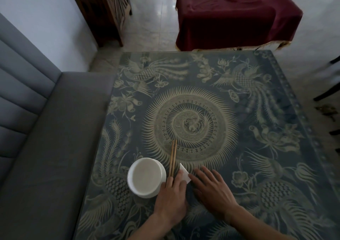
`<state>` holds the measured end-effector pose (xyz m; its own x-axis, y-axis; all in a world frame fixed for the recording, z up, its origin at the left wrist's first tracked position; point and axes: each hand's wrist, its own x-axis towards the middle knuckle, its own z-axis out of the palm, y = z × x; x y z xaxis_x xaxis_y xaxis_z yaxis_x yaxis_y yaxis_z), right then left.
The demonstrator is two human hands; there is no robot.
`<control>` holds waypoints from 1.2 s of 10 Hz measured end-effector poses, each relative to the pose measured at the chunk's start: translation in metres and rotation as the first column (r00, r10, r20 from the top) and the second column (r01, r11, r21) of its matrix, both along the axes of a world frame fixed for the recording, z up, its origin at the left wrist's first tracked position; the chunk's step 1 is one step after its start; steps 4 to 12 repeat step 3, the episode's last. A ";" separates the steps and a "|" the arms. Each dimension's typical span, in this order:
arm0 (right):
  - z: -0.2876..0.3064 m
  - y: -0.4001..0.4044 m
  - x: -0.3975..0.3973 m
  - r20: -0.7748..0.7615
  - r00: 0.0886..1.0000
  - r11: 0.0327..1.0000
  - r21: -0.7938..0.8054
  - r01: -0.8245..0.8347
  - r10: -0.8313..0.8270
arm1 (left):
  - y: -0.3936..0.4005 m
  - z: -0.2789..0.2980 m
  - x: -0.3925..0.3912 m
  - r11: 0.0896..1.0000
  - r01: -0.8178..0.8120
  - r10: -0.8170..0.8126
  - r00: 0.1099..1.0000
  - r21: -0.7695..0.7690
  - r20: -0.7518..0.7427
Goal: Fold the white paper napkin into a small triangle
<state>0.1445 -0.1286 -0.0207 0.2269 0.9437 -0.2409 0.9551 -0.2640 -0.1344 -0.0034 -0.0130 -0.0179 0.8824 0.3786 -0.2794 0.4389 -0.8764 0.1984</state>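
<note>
The white paper napkin (pixel 184 173) lies flat on the patterned table, small and folded, with a pointed corner toward the far side. Part of it is hidden under my fingers. My left hand (pixel 172 195) rests palm down on its left part, fingers together, also touching the near ends of the chopsticks. My right hand (pixel 211 189) lies flat just right of the napkin, fingers spread, fingertips at its right edge. Neither hand lifts anything.
A white bowl (pixel 146 177) stands immediately left of my left hand. A pair of wooden chopsticks (pixel 173 157) lies between bowl and napkin, pointing away. The table (pixel 239 129) has a blue patterned top. A grey sofa (pixel 46 138) borders its left side.
</note>
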 end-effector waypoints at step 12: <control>0.033 0.007 0.003 -0.065 0.982 0.975 0.127 0.184 -0.177 | 0.015 0.022 0.000 0.982 -0.051 0.111 0.937 -0.184 0.331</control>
